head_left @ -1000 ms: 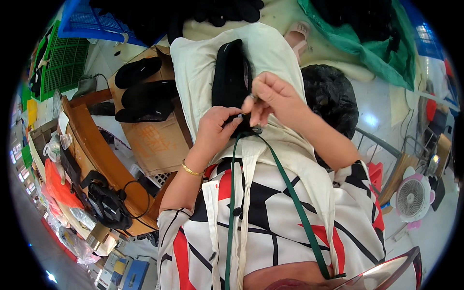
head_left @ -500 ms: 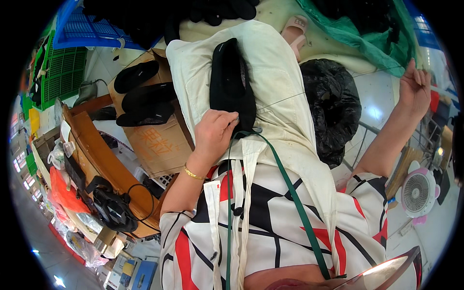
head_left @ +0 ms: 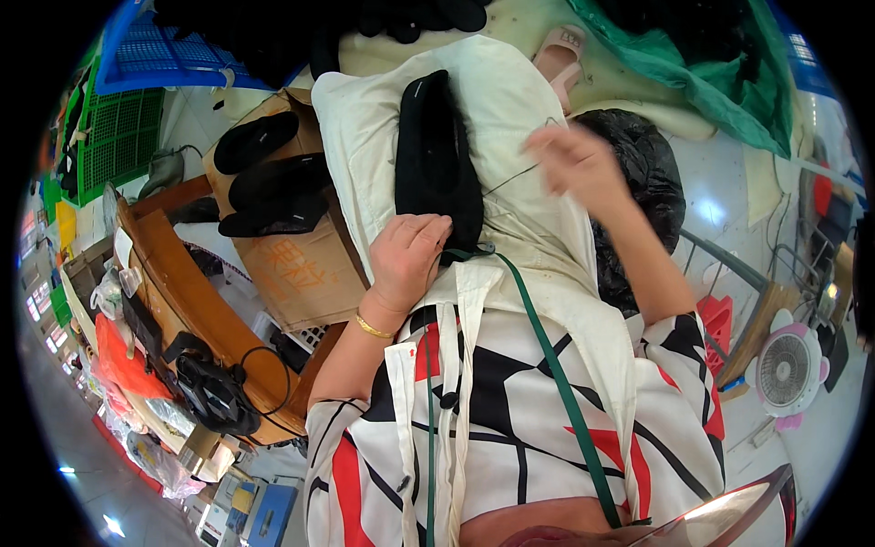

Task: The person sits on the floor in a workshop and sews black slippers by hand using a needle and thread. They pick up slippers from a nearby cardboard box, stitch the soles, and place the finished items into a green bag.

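Shoe (head_left: 416, 169) gripped in your left hand (head_left: 406, 260), apparently unfinished: attached thread (head_left: 511, 180) leads toward your right hand (head_left: 578, 166), finger closure unclear.

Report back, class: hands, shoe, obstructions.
Left hand on black shoe, covering part. Right hand blurred, right of shoe. Dark thread runs from shoe toward right hand.

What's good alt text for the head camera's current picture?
A person's left-hand grip holds a black slip-on shoe on cream cloth, while a dark thread runs from the shoe toward the blurred right-hand grip.
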### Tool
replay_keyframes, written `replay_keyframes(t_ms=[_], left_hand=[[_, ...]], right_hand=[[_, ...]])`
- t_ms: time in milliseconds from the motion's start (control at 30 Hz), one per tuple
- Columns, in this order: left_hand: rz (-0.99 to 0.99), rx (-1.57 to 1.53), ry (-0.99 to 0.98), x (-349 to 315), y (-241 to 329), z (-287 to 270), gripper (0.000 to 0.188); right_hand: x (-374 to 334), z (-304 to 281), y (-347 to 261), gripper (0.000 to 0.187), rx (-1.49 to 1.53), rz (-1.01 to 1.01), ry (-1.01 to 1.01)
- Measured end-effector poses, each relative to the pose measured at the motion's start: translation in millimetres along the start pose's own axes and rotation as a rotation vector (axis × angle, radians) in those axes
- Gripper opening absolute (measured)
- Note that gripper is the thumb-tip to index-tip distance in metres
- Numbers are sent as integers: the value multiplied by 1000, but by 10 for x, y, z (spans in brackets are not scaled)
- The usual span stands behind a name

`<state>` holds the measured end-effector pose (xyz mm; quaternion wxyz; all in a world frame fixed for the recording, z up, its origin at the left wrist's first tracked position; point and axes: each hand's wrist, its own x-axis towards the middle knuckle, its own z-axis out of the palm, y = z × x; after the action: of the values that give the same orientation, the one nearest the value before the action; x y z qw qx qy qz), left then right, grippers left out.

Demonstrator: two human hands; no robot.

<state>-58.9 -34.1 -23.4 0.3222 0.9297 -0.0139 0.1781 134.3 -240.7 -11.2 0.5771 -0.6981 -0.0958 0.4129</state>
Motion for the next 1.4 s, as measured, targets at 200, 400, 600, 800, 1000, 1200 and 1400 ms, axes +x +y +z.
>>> replay_keyframes(t_ms=[200,400,600,800,1000,1200,1400], left_hand=[[28,44,4,-19,-3,-17,24],[24,39,17,-45,-16,2,27],[25,18,27,-42,-12,2,34],[26,39,32,-50,-30,11,22],[-14,-14,77,-99,-49,56,24],[-29,-27,82,-113,-38,78,28],[41,83,80,-164,-67,112,27]], right_hand=[[24,575,183,16,-615,-346,-308],[58,578,207,17,-629,-404,-324],[62,602,176,15,-630,-419,-297],[69,630,167,15,-649,-416,-304],[93,708,241,12,-551,-285,-311],[131,893,164,12,-531,-225,-296],[197,897,17,12,-633,-224,-403]])
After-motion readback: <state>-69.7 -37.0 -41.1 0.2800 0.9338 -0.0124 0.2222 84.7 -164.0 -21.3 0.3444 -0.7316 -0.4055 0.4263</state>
